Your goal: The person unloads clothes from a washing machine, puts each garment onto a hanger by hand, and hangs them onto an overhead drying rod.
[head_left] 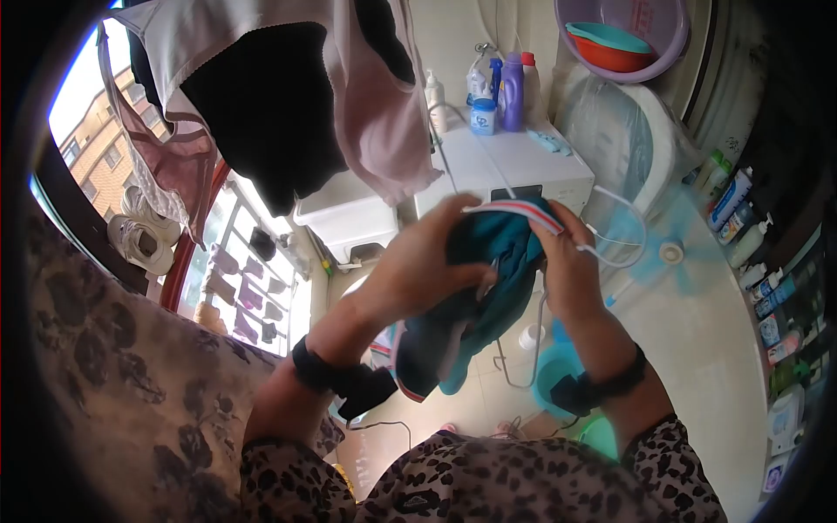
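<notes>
A dark teal garment (pixel 501 305) with a white and red striped band (pixel 523 207) hangs bunched between my two hands, in the middle of the head view. My left hand (pixel 427 261) is closed on its left side near the top, thumb across the cloth. Beside the band's right end, my right hand (pixel 571 266) grips the upper edge. The lower part of the garment is blurred and dangles down. A thin grey clothes hanger (pixel 534 362) shows below the garment; how it joins the cloth is hidden. A white loop (pixel 643 231) sticks out right of my right hand.
A white bra (pixel 384 139) and black clothing (pixel 261 113) hang at upper left. Ahead stands a white washing machine (pixel 558 179) bearing a purple bottle (pixel 512 91) and blue-lidded tub (pixel 482 116). A teal basin (pixel 558 379) is on the floor; bottles (pixel 732 200) line the right side.
</notes>
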Available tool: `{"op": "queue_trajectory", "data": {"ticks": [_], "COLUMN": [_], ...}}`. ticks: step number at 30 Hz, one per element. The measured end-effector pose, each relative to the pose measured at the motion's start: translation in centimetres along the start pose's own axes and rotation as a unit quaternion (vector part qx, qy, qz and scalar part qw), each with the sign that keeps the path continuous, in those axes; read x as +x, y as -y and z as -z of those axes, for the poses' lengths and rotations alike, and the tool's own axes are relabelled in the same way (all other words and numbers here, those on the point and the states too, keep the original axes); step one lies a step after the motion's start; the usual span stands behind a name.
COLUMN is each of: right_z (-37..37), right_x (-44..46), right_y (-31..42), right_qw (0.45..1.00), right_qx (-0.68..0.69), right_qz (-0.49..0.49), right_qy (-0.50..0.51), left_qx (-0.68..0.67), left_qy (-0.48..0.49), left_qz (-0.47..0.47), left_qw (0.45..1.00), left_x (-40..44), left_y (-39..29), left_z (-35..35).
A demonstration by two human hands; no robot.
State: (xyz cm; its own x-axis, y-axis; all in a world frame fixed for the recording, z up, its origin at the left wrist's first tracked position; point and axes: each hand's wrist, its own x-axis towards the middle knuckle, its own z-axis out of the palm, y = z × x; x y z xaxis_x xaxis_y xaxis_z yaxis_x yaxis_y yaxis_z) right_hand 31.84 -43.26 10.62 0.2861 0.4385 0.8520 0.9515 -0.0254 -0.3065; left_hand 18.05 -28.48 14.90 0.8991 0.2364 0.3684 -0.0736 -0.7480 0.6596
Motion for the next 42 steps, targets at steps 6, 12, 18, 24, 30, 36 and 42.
{"op": "queue_trajectory", "data": {"ticks": [6, 12, 18, 24, 30, 36, 42], "right_z": [1.9, 2.2, 2.3, 2.3, 7.1, 10.6, 4.0], "right_x": [3.7, 0.3, -6.2, -10.6, -9.7, -6.0, -5.4], "right_y": [0.7, -0.7, -6.0, -7.8, -4.9, -0.9, 0.2], "right_qw": [0.878, 0.820, 0.783, 0.848, 0.852, 0.707, 0.756], "right_qx": [0.369, 0.340, 0.331, 0.252, 0.300, 0.421, 0.404], "right_qz": [-0.291, -0.439, -0.512, -0.441, -0.405, -0.468, -0.407], "right_qy": [-0.091, -0.139, -0.124, 0.150, 0.140, 0.322, 0.315], "left_qx": [0.043, -0.636, -0.708, -0.246, -0.221, -0.062, 0.052], "left_qy": [0.108, -0.070, 0.011, -0.138, -0.171, -0.110, -0.033], "left_qz": [0.266, 0.178, 0.172, 0.169, 0.180, 0.209, 0.006], "left_qw": [0.957, 0.748, 0.684, 0.945, 0.943, 0.970, 0.998], "left_x": [-6.9, -8.8, -6.7, -3.2, -1.1, -0.3, -0.6], "left_y": [12.0, 13.8, 7.3, 4.7, 4.6, 4.7, 2.3], "left_z": [-4.2, -3.0, 0.3, -0.6, 0.1, 0.1, -1.7]}}
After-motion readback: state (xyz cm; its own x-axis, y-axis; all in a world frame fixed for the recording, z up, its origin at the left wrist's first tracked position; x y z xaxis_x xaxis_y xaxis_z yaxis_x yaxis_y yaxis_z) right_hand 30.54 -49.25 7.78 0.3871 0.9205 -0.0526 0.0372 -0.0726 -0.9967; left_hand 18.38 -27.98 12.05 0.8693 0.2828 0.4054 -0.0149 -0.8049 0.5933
